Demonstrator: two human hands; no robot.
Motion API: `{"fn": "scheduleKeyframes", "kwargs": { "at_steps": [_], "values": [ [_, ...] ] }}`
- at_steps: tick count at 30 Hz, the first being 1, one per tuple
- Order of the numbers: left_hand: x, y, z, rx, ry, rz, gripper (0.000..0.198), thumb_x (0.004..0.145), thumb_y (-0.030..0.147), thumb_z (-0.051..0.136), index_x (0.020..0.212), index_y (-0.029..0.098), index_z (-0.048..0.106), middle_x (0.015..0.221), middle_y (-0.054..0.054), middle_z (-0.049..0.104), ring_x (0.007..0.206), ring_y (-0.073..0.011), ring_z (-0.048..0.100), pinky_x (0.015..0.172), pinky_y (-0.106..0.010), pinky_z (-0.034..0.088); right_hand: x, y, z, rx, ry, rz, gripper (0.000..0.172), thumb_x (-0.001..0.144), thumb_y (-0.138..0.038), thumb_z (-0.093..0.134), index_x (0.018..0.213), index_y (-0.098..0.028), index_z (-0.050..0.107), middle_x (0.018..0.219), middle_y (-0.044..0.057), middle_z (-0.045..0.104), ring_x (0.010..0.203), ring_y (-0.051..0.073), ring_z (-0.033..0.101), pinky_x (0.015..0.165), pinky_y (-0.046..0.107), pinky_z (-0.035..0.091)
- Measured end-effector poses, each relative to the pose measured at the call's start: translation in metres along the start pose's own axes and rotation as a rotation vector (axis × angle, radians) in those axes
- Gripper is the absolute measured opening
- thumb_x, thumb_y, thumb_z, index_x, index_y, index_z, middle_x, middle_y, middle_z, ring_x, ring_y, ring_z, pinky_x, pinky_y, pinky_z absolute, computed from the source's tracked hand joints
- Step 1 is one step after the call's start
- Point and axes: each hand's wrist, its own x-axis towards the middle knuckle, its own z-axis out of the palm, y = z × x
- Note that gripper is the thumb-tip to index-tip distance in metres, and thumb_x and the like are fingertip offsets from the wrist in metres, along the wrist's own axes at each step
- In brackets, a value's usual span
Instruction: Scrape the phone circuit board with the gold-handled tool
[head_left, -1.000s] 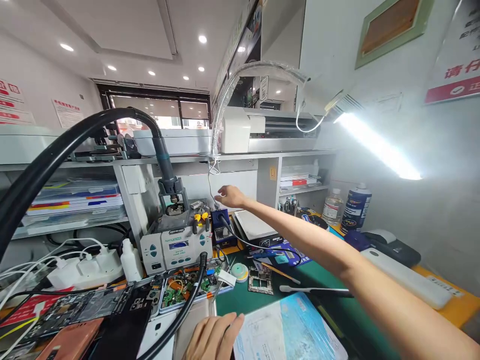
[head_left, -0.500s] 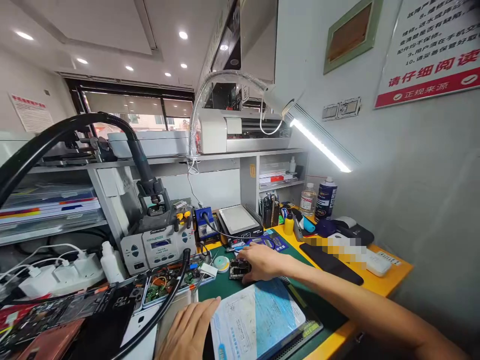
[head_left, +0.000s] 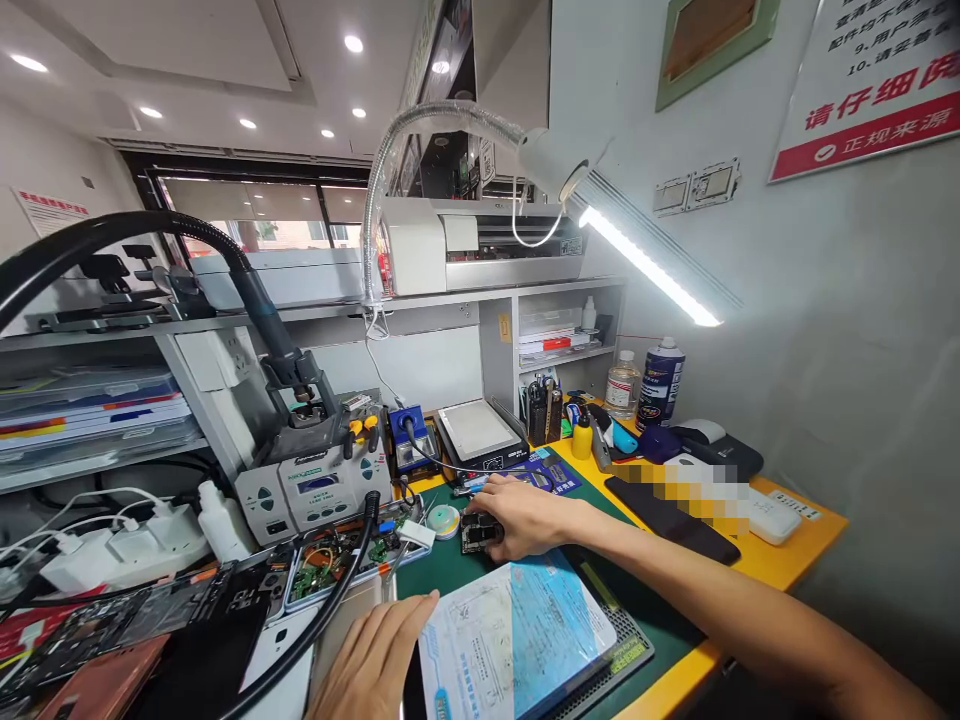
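Note:
My right hand [head_left: 529, 515] reaches across the green mat [head_left: 431, 570], fingers curled over a small dark metal piece that looks like a circuit-board holder [head_left: 478, 533]. Its right part is hidden under the fingers. My left hand [head_left: 375, 660] lies stretched out at the left edge of a flat blue-and-white box [head_left: 517, 640], fingertips at its upper left corner. That box rests on a dark perforated plate [head_left: 626, 650]. Just left of the holder sits a round tin [head_left: 442, 521] with a pale green top.
A hot-air station [head_left: 315, 490] and a tray of circuit boards [head_left: 337, 565] stand on the left. A black hose [head_left: 337, 610] curves down beside my left hand. Behind are a blue soldering unit [head_left: 412, 440] and a flat-topped device [head_left: 480, 432]. A black phone [head_left: 671, 520] lies right.
The view has shifted slightly, so the lamp and wall signs sit farther right. Both hands keep nearly the same places, the right one still at the dark holder.

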Motion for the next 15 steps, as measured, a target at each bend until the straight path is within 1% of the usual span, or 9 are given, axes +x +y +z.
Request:
{"fn": "scheduleKeyframes", "kwargs": {
  "at_steps": [2, 4, 6, 7, 8, 10, 11, 15],
  "values": [
    [0.0, 0.002, -0.002, 0.001, -0.023, -0.021, 0.086, 0.086, 0.07, 0.058, 0.15, 0.019, 0.032, 0.134, -0.012, 0.065, 0.119, -0.0253, 0.066, 0.099, -0.033, 0.055, -0.005, -0.002, -0.007, 0.044, 0.031, -0.004, 0.043, 0.093, -0.035, 0.069, 0.128, -0.014, 0.058, 0.123, 0.012, 0.063, 0.11, 0.027, 0.063, 0.093, 0.046, 0.053],
    [-0.001, 0.004, -0.003, 0.006, -0.046, -0.044, 0.08, 0.088, 0.057, 0.062, 0.151, 0.018, 0.03, 0.136, -0.012, 0.063, 0.123, -0.0259, 0.064, 0.101, -0.036, 0.054, -0.014, -0.009, -0.019, 0.095, 0.045, -0.024, 0.056, 0.084, -0.03, 0.073, 0.133, -0.011, 0.054, 0.121, 0.015, 0.065, 0.106, 0.028, 0.064, 0.09, 0.041, 0.053],
    [-0.003, 0.007, -0.005, 0.009, -0.065, -0.065, 0.078, 0.087, 0.044, 0.062, 0.153, 0.018, 0.028, 0.139, -0.012, 0.061, 0.127, -0.0267, 0.06, 0.104, -0.039, 0.053, -0.025, -0.02, -0.029, 0.147, 0.028, -0.078, 0.057, 0.08, -0.029, 0.073, 0.132, -0.014, 0.056, 0.119, 0.012, 0.066, 0.104, 0.026, 0.064, 0.091, 0.036, 0.052],
    [-0.004, 0.009, -0.006, 0.009, -0.074, -0.075, 0.079, 0.087, 0.04, 0.062, 0.153, 0.018, 0.026, 0.141, -0.012, 0.059, 0.129, -0.0273, 0.059, 0.106, -0.041, 0.052, -0.031, -0.027, -0.033, 0.169, 0.003, -0.117, 0.056, 0.076, -0.031, 0.075, 0.128, -0.017, 0.059, 0.115, 0.01, 0.067, 0.101, 0.024, 0.065, 0.088, 0.033, 0.052],
    [-0.005, 0.01, -0.006, 0.007, -0.082, -0.086, 0.08, 0.086, 0.038, 0.062, 0.154, 0.017, 0.025, 0.143, -0.013, 0.058, 0.13, -0.0279, 0.057, 0.107, -0.042, 0.051, -0.037, -0.034, -0.035, 0.183, -0.024, -0.154, 0.058, 0.073, -0.031, 0.078, 0.127, -0.018, 0.061, 0.115, 0.009, 0.067, 0.101, 0.024, 0.065, 0.087, 0.031, 0.052],
    [-0.007, 0.011, -0.008, 0.0, -0.095, -0.099, 0.081, 0.086, 0.036, 0.062, 0.155, 0.017, 0.024, 0.146, -0.012, 0.055, 0.133, -0.0282, 0.055, 0.108, -0.043, 0.05, -0.046, -0.047, -0.034, 0.191, -0.06, -0.2, 0.058, 0.069, -0.03, 0.079, 0.124, -0.018, 0.064, 0.109, 0.01, 0.069, 0.098, 0.026, 0.065, 0.084, 0.032, 0.052],
    [-0.008, 0.011, -0.008, -0.006, -0.1, -0.1, 0.081, 0.086, 0.037, 0.061, 0.155, 0.018, 0.024, 0.147, -0.012, 0.054, 0.134, -0.028, 0.054, 0.108, -0.042, 0.051, -0.049, -0.053, -0.032, 0.186, -0.073, -0.213, 0.056, 0.07, -0.029, 0.078, 0.123, -0.017, 0.065, 0.106, 0.011, 0.069, 0.097, 0.027, 0.065, 0.084, 0.034, 0.052],
    [-0.008, 0.007, -0.005, -0.03, -0.098, -0.098, 0.074, 0.093, 0.047, 0.054, 0.156, 0.022, 0.025, 0.148, -0.009, 0.054, 0.133, -0.0256, 0.055, 0.107, -0.039, 0.051, -0.056, -0.065, -0.023, 0.123, -0.091, -0.256, 0.047, 0.078, -0.028, 0.071, 0.123, -0.018, 0.065, 0.099, 0.011, 0.071, 0.093, 0.028, 0.066, 0.086, 0.038, 0.05]
  ]
}}
